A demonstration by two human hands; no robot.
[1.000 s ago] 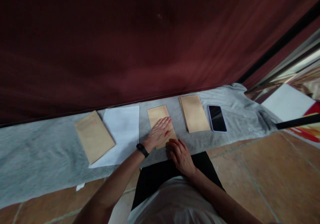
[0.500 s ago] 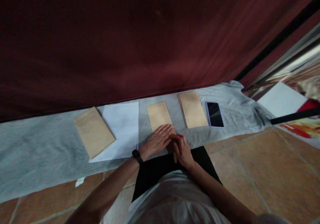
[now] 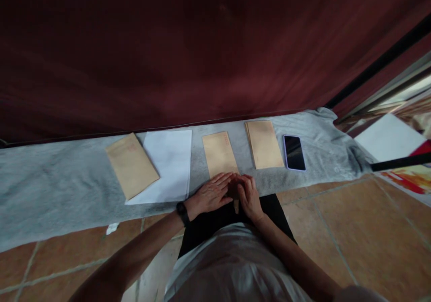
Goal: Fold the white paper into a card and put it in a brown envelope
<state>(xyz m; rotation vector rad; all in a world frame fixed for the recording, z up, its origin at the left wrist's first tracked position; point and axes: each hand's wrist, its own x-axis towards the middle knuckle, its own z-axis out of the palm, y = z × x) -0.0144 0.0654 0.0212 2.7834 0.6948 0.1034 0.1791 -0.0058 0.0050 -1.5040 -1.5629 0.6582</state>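
Note:
A brown envelope [image 3: 219,154] lies in front of me on a grey cloth [image 3: 50,190]. My left hand [image 3: 210,195], with a black band on the wrist, lies flat with fingers stretched out over the envelope's near end. My right hand [image 3: 251,197] is beside it, fingers curled at the envelope's near edge, where a small flap or strip shows under the fingers. The two hands touch each other.
A white sheet [image 3: 168,165] with another brown envelope [image 3: 131,165] on it lies to the left. A stack of brown envelopes [image 3: 264,144] and a dark phone [image 3: 294,152] lie to the right. A dark red curtain hangs behind. Tiled floor [image 3: 353,230] is on the right.
My left hand slid back from the envelope's middle to its near end. My right hand moved in beside it and curled at the near edge. The view shifted slightly.

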